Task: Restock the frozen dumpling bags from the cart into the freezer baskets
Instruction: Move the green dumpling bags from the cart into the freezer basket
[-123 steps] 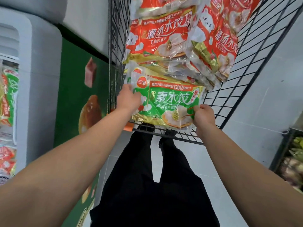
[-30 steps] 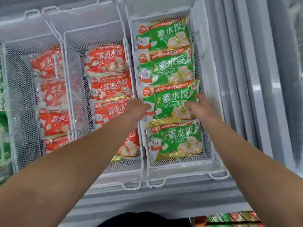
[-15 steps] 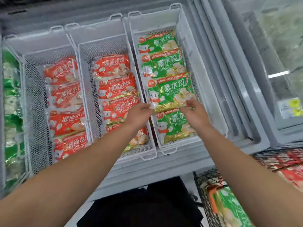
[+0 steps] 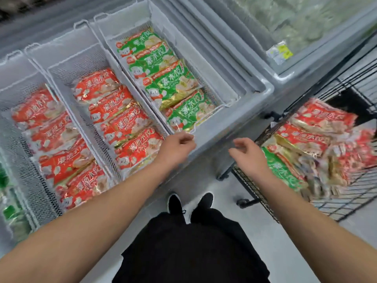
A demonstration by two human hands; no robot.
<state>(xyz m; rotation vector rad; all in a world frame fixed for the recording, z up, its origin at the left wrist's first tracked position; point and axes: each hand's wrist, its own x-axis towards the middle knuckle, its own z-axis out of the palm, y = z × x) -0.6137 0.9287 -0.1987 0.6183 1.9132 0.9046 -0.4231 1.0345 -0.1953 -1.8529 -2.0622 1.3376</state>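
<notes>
Head view: four green bags (image 4: 173, 84) lie overlapped in the right basket (image 4: 224, 103) of the freezer (image 4: 251, 117), filling it nearly front to back. The two baskets to its left hold rows of red bags (image 4: 120, 117). So part of the stock is in. Left to do: the cart (image 4: 346, 193) at the right carries a heap of red bags and at least one green bag (image 4: 283, 170). Both hands are empty, fingers loosely curled; the left hand (image 4: 177, 146) hangs over the freezer's front edge, and the right hand (image 4: 248, 154) is just beside the cart, likely going for the next bag.
</notes>
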